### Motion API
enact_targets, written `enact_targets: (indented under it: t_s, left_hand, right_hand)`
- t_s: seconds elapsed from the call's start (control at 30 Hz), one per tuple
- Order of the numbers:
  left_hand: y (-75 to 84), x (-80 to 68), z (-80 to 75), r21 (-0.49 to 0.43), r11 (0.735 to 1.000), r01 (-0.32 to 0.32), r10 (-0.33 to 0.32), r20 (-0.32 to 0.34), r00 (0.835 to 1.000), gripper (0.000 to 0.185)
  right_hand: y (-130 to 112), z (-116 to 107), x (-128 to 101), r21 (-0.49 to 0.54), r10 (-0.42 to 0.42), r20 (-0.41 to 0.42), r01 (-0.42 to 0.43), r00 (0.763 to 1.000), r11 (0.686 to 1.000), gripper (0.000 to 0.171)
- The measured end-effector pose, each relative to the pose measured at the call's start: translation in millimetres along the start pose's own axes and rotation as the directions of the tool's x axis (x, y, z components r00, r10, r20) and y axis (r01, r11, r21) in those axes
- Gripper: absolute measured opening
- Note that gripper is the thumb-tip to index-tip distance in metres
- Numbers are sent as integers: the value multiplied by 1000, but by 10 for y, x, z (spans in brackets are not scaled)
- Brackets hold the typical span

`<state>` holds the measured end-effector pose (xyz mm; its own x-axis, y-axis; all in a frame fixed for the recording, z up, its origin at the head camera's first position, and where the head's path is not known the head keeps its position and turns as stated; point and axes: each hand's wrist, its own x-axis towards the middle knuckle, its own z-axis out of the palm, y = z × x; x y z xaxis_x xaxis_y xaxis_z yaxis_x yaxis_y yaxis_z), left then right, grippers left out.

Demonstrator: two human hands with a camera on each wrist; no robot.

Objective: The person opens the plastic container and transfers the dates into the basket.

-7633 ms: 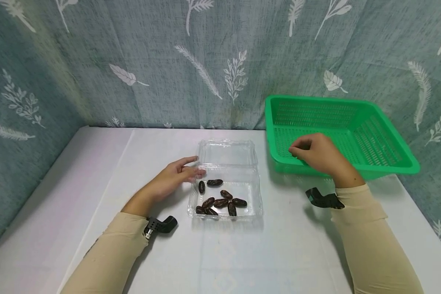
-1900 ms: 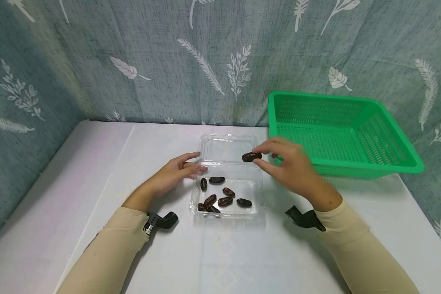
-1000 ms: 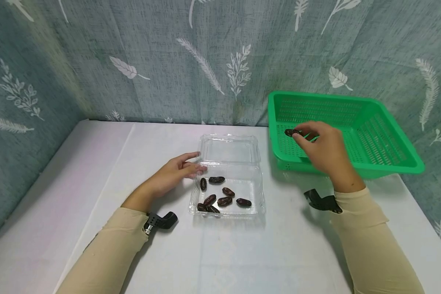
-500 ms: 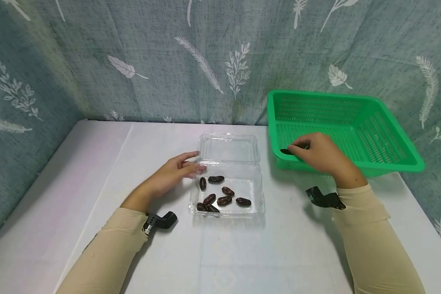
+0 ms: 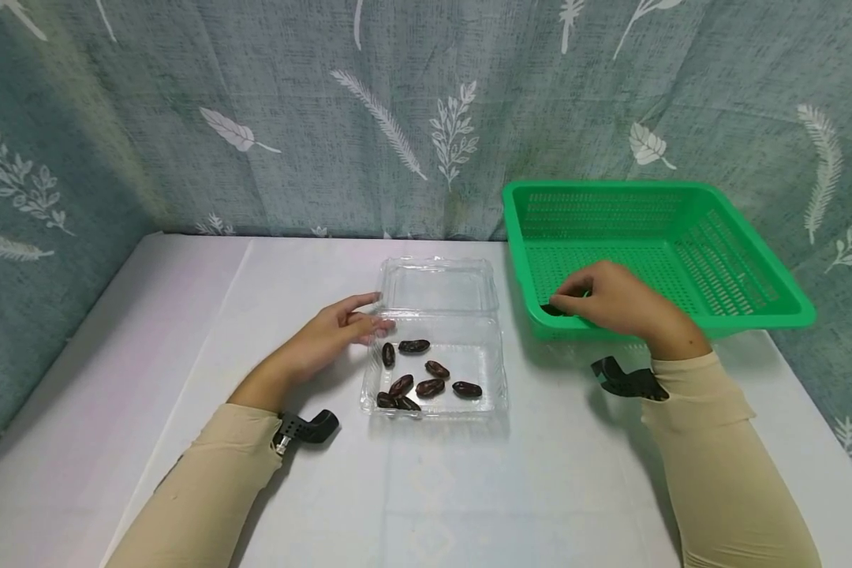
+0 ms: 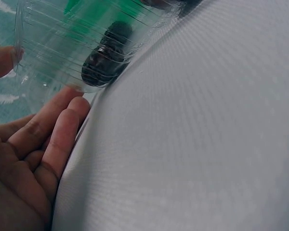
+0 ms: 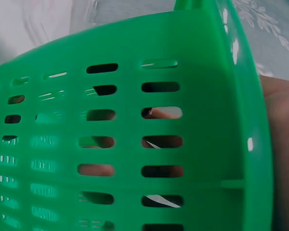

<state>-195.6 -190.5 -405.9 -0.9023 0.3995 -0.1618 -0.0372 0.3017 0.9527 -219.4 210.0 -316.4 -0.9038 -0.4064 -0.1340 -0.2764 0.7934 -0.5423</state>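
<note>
Right hand (image 5: 610,304) pinching date (image 5: 554,310) inside green basket (image 5: 752,260), fingers curling; left hand (image 5: 326,343), fingers relaxed, touching clear tray (image 5: 493,371) holding remaining dates (image 5: 426,377).

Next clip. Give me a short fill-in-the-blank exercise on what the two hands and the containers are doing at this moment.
1. The right hand reaches over the near rim of the ____ basket.
2. The dates lie in a clear plastic ____ with its lid open.
3. The left hand touches the container's ____ side, as the head view shows it.
4. Both forearms wear ____ sleeves.

Missing words: green; container; left; beige
</note>
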Motion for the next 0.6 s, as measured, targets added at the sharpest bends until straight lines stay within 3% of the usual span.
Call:
enact_targets:
  t_s: [0.43,0.6]
  left_hand:
    - [-5,2,-8,14,1000,-11,11,3,1000,59]
    - [10,3,-16,13,1000,-8,8,4,1000,59]
  right_hand:
    - [27,4,19,59,-13,50,10,999,998,28]
    - [-15,-8,4,102,-4,-34,7,999,995,32]
